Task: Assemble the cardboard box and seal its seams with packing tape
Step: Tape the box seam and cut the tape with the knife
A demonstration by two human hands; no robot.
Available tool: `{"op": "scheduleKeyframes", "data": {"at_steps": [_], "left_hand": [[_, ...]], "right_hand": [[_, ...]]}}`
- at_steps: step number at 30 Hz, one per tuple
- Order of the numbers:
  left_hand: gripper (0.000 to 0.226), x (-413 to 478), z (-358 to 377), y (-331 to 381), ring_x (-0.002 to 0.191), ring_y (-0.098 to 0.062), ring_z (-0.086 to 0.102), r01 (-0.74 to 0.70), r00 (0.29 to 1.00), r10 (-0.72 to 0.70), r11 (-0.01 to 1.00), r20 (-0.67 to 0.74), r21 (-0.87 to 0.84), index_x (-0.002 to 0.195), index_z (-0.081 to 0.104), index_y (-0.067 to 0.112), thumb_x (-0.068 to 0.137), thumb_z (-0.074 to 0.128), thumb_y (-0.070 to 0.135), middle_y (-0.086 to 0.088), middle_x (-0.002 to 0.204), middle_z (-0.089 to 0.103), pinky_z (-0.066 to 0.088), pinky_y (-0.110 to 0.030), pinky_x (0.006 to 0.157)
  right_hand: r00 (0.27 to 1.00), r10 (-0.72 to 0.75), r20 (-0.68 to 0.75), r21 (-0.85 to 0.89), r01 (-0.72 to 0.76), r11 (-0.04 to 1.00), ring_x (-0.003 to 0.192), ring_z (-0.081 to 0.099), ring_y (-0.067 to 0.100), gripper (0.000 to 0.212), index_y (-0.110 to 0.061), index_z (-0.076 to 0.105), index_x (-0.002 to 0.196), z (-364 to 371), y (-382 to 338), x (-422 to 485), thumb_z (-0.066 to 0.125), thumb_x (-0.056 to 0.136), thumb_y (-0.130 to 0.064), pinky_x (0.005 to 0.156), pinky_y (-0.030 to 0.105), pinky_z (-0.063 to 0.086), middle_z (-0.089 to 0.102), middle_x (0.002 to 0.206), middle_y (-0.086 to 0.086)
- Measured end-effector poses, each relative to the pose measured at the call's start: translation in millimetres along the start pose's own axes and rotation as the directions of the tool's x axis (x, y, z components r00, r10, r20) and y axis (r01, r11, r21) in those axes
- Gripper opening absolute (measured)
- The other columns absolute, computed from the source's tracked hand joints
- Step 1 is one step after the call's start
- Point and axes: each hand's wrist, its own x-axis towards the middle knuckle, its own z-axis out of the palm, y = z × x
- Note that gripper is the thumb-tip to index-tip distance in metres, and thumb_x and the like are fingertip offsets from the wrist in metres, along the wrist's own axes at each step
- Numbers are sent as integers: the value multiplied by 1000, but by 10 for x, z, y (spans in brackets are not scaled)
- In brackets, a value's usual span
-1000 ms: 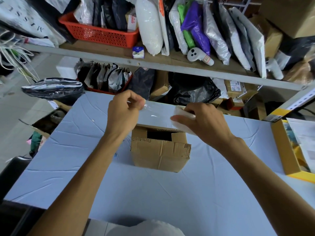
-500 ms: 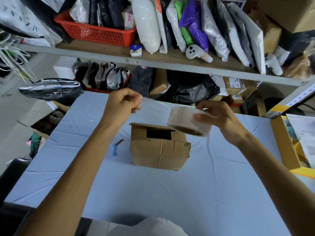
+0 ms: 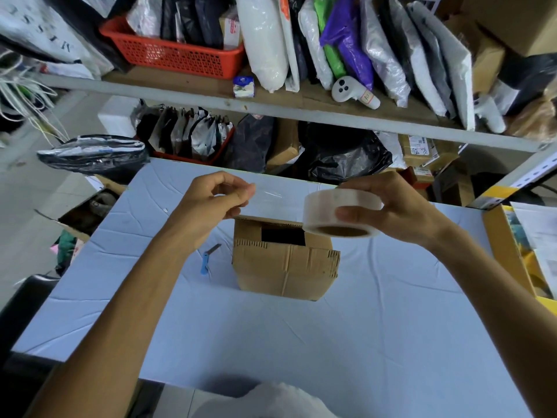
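A small brown cardboard box (image 3: 283,267) stands in the middle of the pale blue table (image 3: 301,336), with a dark gap showing between its top flaps. Above it my right hand (image 3: 401,209) grips a roll of clear packing tape (image 3: 340,214). My left hand (image 3: 211,203) pinches the free end of the tape, and a clear strip (image 3: 277,196) stretches between the two hands over the box's far edge. Neither hand touches the box.
A blue-handled utility knife (image 3: 209,259) lies on the table left of the box. A yellow-edged tray (image 3: 512,251) sits at the right edge. Shelves (image 3: 271,113) packed with bags, an orange basket (image 3: 168,52) and parcels rise behind the table.
Both hands have lifted off the box and moved apart. The right hand turned the roll into view and drew out more tape. The knife is now uncovered.
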Motion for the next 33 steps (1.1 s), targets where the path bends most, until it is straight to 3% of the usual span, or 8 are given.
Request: {"op": "scheduleKeyframes", "data": {"at_steps": [5,8,14,17,20,23,27,33], "left_hand": [[11,-68,-1,-52,74,-13,66,-17,995,19,1000,-93,26,81,68,18,80,72,8,-4,84,69,51,-14,60],[21,-97,39,-90,71,-13,64,-16,990,22,999,-139,44,74,67,16,78,68,-5,-4,77,69,49,-15,55],[20,-151,101,-173,62,-5,64,-6,987,24,993,-156,116,72,65,17,77,70,-1,3,67,68,48,-13,54],[16,-134,70,-191,66,-9,63,-25,974,44,996,-221,88,74,65,17,79,71,2,-2,72,67,48,-18,60],[19,-120,-18,-199,69,-13,64,-32,971,50,996,-236,79,73,65,18,79,70,2,-1,72,66,50,-21,62],[22,-147,-41,-192,67,-11,65,-28,974,44,997,-223,74,72,65,19,80,69,-1,0,71,66,51,-16,59],[22,-163,-21,-175,70,-14,65,-37,974,49,998,-223,57,73,65,18,80,67,-3,-1,73,67,51,-12,56],[22,-219,40,-251,59,-10,62,-24,985,39,995,-167,93,72,65,10,76,65,-11,-5,65,67,48,-16,52]], "right_hand": [[1000,13,1,-24,-13,1000,65,58,8,13,-25,68,83,2,-76,-3,70,82,-38,61,19,42,63,68,-14],[988,147,-45,-122,-151,981,66,60,4,18,-28,70,76,74,-60,-33,77,73,-44,59,18,42,64,67,-15],[897,366,-249,-546,-442,711,68,60,21,54,-10,69,77,157,68,-68,73,66,-62,61,35,49,64,72,4],[904,375,-205,-368,-426,826,66,59,14,52,-18,67,72,150,31,-127,63,61,-68,61,35,49,62,70,-3],[921,374,-108,-229,-389,892,54,52,6,36,-24,63,57,59,28,-182,67,73,-55,52,25,38,57,55,-10],[935,355,-19,-93,-355,930,56,53,9,30,-17,68,62,-39,24,-222,72,79,-41,56,29,38,58,57,-2],[934,352,-59,61,-349,935,66,61,24,42,-13,73,71,-93,-5,-287,73,62,-53,61,36,42,64,73,15],[815,525,-245,-358,-579,733,60,51,17,44,-15,66,58,81,168,-252,80,57,-57,53,29,34,52,56,-2]]}}
